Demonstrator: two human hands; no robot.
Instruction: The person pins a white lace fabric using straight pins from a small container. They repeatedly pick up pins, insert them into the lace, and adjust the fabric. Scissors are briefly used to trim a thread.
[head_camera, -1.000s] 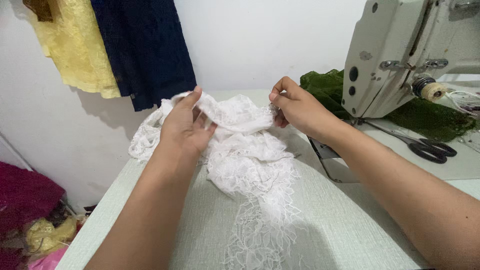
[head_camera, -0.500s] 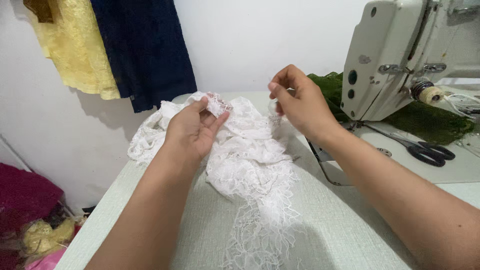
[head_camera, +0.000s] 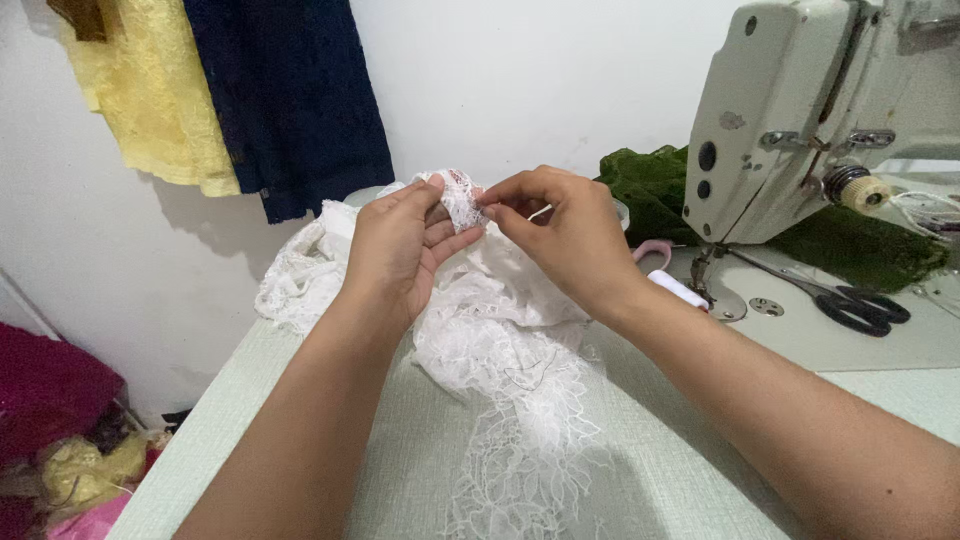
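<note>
A heap of white lace fabric (head_camera: 505, 350) lies on the pale green table (head_camera: 250, 420), with a thin lace edge trailing toward me. My left hand (head_camera: 400, 245) holds up a small fold of the lace between thumb and fingers. My right hand (head_camera: 560, 230) pinches the same raised bit of lace from the right, fingertips touching those of the left. Both hands hover above the heap, just left of the sewing machine (head_camera: 800, 110).
Black scissors (head_camera: 865, 305) lie on the machine bed beside dark green cloth (head_camera: 650, 185). A pink-handled tool (head_camera: 652, 250) and a white spool (head_camera: 680, 290) sit near the needle. Yellow (head_camera: 150, 100) and navy (head_camera: 290, 100) garments hang on the wall. Coloured fabrics (head_camera: 60, 430) pile on the floor at left.
My hands lifted off the heap and came together. The right hand moved left to meet the left, and both now pinch one raised bit of lace.
</note>
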